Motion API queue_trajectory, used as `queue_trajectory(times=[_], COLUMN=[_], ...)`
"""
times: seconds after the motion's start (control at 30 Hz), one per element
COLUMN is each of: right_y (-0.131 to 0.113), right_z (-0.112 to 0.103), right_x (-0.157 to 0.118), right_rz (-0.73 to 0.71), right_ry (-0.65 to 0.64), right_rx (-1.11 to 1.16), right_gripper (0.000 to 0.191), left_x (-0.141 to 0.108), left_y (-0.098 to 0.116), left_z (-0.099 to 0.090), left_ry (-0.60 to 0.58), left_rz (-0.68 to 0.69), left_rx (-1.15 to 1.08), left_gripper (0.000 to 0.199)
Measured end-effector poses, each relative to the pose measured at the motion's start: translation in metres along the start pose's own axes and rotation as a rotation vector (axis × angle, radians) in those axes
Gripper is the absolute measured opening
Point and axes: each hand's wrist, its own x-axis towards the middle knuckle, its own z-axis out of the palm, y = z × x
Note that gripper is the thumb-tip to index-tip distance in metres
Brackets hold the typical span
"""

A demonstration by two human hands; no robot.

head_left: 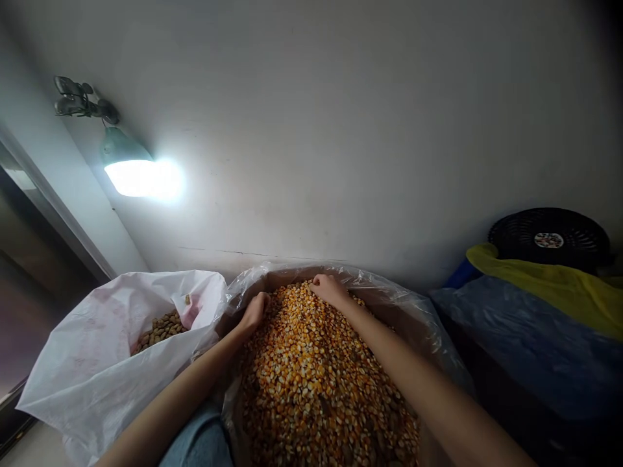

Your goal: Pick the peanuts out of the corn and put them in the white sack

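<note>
A large heap of yellow-orange corn kernels (311, 363) fills a bag lined with clear plastic (413, 305), with darker brown pieces scattered among the kernels. At the heap's back left edge, my left hand (256, 310) is closed, fingers curled inward; whatever it may hold is hidden. My right hand (331, 290) reaches to the top of the heap, its fingertips pinched together at the kernels. What lies between them is too small to make out. To the left, a white sack (92, 337) stands open with brown, nut-like pieces (163, 329) inside.
A lit lamp (129, 162) hangs by a clamp (80, 97) on the pale wall (341, 130) behind. On the right, a black fan (549, 237) sits behind yellow cloth (545, 285) and dark blue plastic (525, 337). My jeans-clad knee (199, 438) is beside the corn bag.
</note>
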Motion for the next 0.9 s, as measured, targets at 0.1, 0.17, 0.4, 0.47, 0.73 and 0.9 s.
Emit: queue_trajectory(times=[0.1,0.17,0.4,0.47,0.73,0.9], right_y=[0.002,0.004,0.005,0.004,0.008,0.021], right_z=[0.005,0.007,0.008,0.009,-0.012,-0.039], right_x=[0.001,-0.002,-0.008,-0.006,-0.002,-0.009], right_rz=[-0.054,-0.078,-0.143,-0.115,0.147,0.137], right_ry=[-0.05,-0.057,-0.079,-0.061,-0.158,-0.178], right_rx=[-0.093,-0.109,-0.128,-0.081,1.217,1.598], right_gripper=[0.02,0.022,0.017,0.013,0.017,0.01], left_x=[-0.002,-0.004,-0.009,-0.009,-0.009,-0.008], left_y=[0.0,0.001,-0.004,-0.008,0.0,0.008], left_z=[-0.002,-0.005,-0.011,-0.009,-0.008,-0.012], left_ry=[0.094,0.167,-0.039,-0.097,-0.037,-0.19], left_rz=[-0.003,0.073,0.246,0.253,0.087,-0.193], left_rx=[0.016,0.093,0.348,0.379,-0.19,-0.984], left_gripper=[0.048,0.04,0.025,0.026,0.023,0.018])
